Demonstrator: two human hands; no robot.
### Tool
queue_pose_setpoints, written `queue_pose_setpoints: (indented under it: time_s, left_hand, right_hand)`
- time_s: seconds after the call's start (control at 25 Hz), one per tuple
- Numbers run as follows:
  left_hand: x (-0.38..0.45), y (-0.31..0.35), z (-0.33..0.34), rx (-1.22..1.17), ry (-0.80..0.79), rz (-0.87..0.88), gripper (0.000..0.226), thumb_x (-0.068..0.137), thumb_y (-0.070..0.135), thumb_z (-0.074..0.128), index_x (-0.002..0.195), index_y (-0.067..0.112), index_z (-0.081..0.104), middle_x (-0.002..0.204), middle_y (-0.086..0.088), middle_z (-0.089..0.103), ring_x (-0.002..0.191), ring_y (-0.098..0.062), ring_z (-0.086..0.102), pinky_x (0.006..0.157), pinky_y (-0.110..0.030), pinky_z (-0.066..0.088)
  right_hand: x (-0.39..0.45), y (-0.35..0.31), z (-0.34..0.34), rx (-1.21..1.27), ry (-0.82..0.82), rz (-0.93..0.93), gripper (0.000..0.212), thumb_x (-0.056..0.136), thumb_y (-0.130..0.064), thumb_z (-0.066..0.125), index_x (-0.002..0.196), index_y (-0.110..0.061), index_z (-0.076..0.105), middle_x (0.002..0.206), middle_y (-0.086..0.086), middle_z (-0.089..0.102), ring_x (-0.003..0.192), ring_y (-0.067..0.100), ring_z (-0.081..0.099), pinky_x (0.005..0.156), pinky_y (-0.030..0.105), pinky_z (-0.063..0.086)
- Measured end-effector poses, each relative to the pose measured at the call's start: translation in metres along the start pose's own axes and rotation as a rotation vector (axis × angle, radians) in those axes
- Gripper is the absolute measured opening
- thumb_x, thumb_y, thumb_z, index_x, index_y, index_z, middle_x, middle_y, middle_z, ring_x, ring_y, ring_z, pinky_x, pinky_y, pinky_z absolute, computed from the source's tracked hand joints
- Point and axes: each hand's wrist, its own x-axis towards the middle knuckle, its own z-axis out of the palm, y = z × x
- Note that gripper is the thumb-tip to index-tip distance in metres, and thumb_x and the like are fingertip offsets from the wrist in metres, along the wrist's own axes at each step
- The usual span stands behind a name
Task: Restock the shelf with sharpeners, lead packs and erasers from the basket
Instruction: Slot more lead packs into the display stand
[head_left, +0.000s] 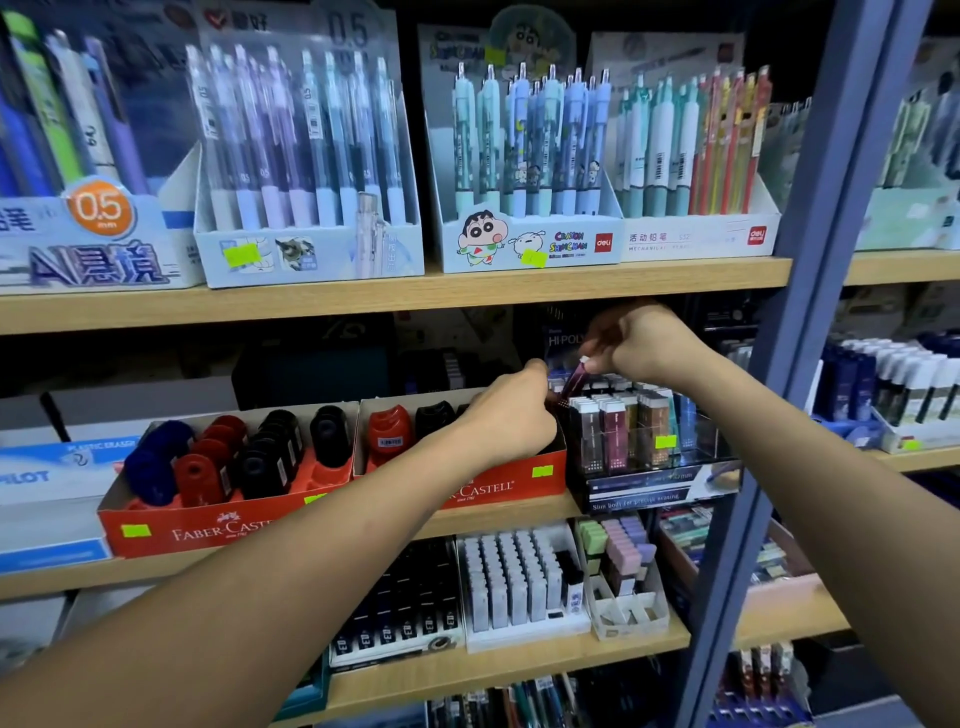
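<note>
My right hand (641, 340) pinches a slim dark-red lead pack (574, 382) by its white top, tilted over the clear display stand (649, 467) of upright lead packs (618, 426) on the middle shelf. My left hand (511, 415) is curled at the stand's left edge, touching the lower end of that pack; what its fingers hold is hidden. Left of it stand two red Faber-Castell boxes (208, 530) with red, black and blue sharpeners (270, 457). The basket is out of view.
The upper wooden shelf (395, 291) carries boxes of mechanical pencils. The lower shelf holds white lead cases (511, 582), dark cases and pastel erasers (621, 545). A blue-grey metal upright (789, 364) runs down at the right. A Pilot eraser box (47, 483) sits far left.
</note>
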Motion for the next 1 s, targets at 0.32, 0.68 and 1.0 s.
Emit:
queue_pose_setpoints:
  time_s: [0.32, 0.68, 1.0]
  left_hand:
    - [-0.003, -0.002, -0.003, 0.126, -0.033, 0.107, 0.071, 0.081, -0.004, 0.045, 0.147, 0.02, 0.034, 0.13, -0.004, 0.063, 0.12, -0.031, 0.056, 0.113, -0.06, 0.032]
    - [0.008, -0.01, -0.003, 0.243, 0.0, 0.167, 0.059, 0.074, 0.009, 0.043, 0.128, 0.025, 0.061, 0.122, -0.01, 0.063, 0.118, -0.033, 0.054, 0.095, -0.05, 0.05]
    - [0.011, -0.008, -0.004, 0.303, -0.034, 0.182, 0.062, 0.08, 0.004, 0.044, 0.137, 0.024, 0.059, 0.139, -0.004, 0.049, 0.13, -0.027, 0.036, 0.106, -0.058, 0.036]
  right_hand:
    - [0.0, 0.003, 0.001, 0.085, -0.042, 0.049, 0.016, 0.078, 0.0, 0.081, 0.077, -0.012, 0.071, 0.084, 0.007, 0.075, 0.079, 0.017, 0.068, 0.087, 0.031, 0.056]
    - [-0.004, -0.005, 0.011, -0.184, -0.123, -0.103, 0.014, 0.079, -0.014, 0.083, 0.075, -0.023, 0.074, 0.074, -0.008, 0.07, 0.068, 0.005, 0.061, 0.062, 0.015, 0.044]
    - [-0.007, -0.013, 0.006, -0.263, -0.185, -0.114, 0.035, 0.096, 0.003, 0.053, 0.107, -0.021, 0.076, 0.067, -0.016, 0.068, 0.047, -0.008, 0.052, 0.045, 0.006, 0.036]
